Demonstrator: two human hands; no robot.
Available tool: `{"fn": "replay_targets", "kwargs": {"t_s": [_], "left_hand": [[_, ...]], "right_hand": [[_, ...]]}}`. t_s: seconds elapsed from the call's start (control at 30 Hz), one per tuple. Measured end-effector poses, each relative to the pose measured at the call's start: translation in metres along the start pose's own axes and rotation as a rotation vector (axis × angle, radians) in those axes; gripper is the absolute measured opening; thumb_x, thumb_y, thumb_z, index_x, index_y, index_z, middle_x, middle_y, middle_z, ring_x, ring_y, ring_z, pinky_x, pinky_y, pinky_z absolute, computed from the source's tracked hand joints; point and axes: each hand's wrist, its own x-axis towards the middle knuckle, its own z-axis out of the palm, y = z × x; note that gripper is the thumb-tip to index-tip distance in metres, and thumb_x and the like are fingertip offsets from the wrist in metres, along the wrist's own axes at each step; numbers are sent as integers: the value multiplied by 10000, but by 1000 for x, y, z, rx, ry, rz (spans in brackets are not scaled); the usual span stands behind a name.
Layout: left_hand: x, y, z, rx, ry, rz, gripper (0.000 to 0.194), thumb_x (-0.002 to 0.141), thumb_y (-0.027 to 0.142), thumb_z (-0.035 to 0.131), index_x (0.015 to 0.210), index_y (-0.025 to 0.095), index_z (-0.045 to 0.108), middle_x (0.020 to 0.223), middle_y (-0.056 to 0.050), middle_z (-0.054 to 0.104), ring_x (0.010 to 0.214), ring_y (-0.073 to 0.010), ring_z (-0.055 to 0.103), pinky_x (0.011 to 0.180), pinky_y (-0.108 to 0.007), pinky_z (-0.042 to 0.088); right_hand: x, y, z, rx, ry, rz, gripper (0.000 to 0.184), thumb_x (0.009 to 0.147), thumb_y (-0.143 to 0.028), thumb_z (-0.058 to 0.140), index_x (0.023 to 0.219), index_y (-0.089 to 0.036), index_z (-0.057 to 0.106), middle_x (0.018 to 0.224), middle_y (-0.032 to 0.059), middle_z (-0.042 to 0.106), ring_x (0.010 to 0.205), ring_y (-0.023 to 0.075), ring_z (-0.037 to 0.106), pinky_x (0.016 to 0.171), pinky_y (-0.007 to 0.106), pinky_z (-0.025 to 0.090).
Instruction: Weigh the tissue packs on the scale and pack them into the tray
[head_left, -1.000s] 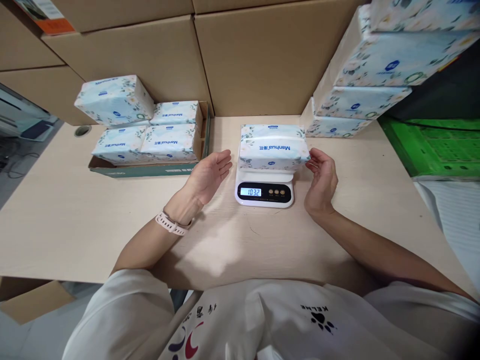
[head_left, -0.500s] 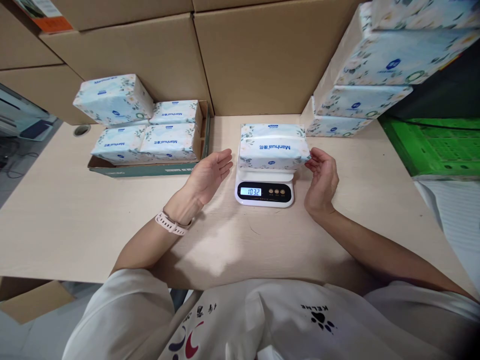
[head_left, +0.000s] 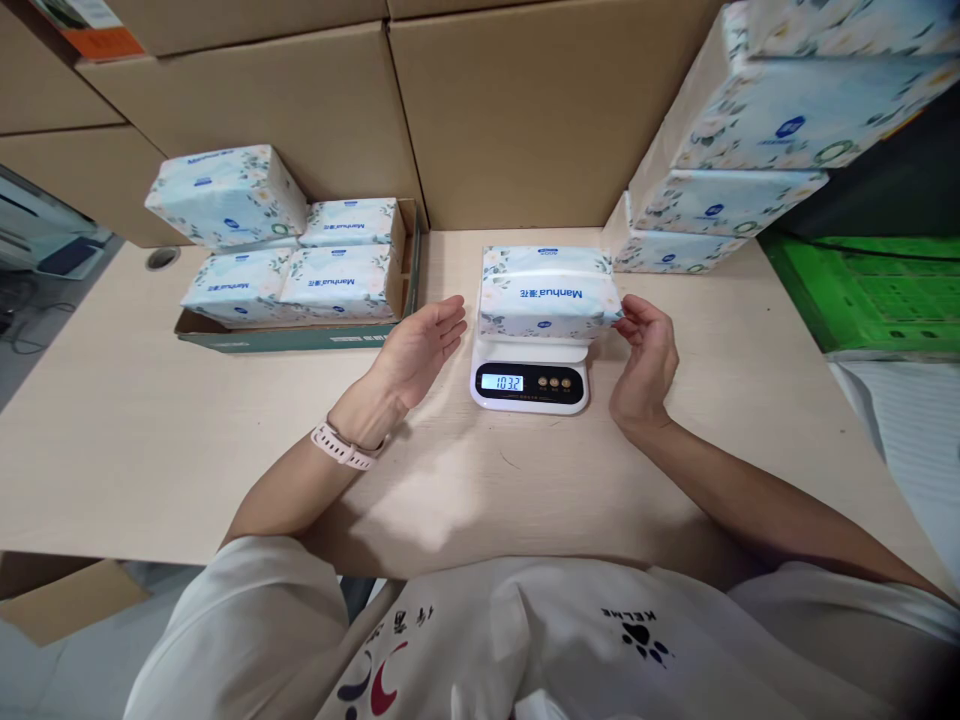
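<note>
A pack of tissues [head_left: 547, 293], white and pale blue with a floral print, lies on a white digital kitchen scale [head_left: 529, 387]. The lit display reads about 103.2. To the left of the pack is my left hand [head_left: 421, 350], open, palm turned toward it and a small gap between. On the other side my right hand [head_left: 645, 358] is open too, its fingers slightly curled by the pack's right end; whether the fingertips touch the wrapper I cannot tell. Neither hand holds anything.
A low green-sided carton [head_left: 300, 342] with several tissue packs [head_left: 225, 200] stands at the left. A tall stack of tissue packs [head_left: 720, 205] rises at the right rear. Cardboard boxes [head_left: 525, 130] line the back of the wooden table [head_left: 150, 420]. A green crate [head_left: 900, 300] sits at far right.
</note>
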Motion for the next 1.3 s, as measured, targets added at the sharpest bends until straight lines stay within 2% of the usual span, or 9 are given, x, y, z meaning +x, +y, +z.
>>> {"fn": "replay_targets", "kwargs": {"t_s": [0.17,0.43,0.57,0.73,0.93,1.3], "left_hand": [[-2,0,0,15,-27,14,626,994,288,576,1601,135,564,1763,-120,505,1654,-234,470,1406,-353,317],[-1,-2,-1,-8,-42,49,548,987,317,600,1512,167,641,1734,-109,542,1655,-265,470,1429,-418,292],[-1,-2,-1,-14,-44,51,544,988,314,594,1501,144,645,1733,-125,539,1653,-265,471,1425,-399,296],[-3,-1,0,-9,-45,46,521,988,325,605,1487,183,659,1710,-99,571,1649,-263,477,1418,-408,307],[-3,-1,1,-26,-35,41,508,997,302,582,1474,141,653,1737,-117,538,1638,-251,494,1401,-367,335],[-1,-2,1,-28,-49,52,499,975,310,599,1450,182,686,1694,-95,591,1645,-254,482,1422,-407,307]], "right_hand": [[0,-3,1,-5,7,4,519,1104,-648,414,1269,-301,763,1281,56,764,1126,229,743,1144,524,601],[0,-3,0,-38,5,-19,501,1101,-658,409,1224,-327,765,1245,54,763,1115,249,745,1119,546,617],[0,-2,0,-54,-4,-32,502,1103,-653,398,1232,-328,759,1248,56,752,1117,246,742,1096,530,626],[-1,-4,-1,-66,-14,-21,498,1113,-610,374,1249,-311,748,1262,53,739,1115,225,737,1100,495,616],[-1,-5,0,-26,-7,-15,480,1102,-583,406,1244,-279,750,1265,45,761,1091,200,729,1115,480,594],[-1,-3,1,-16,4,-15,488,1089,-664,434,1213,-330,767,1255,51,766,1124,251,741,1171,556,584]]}}
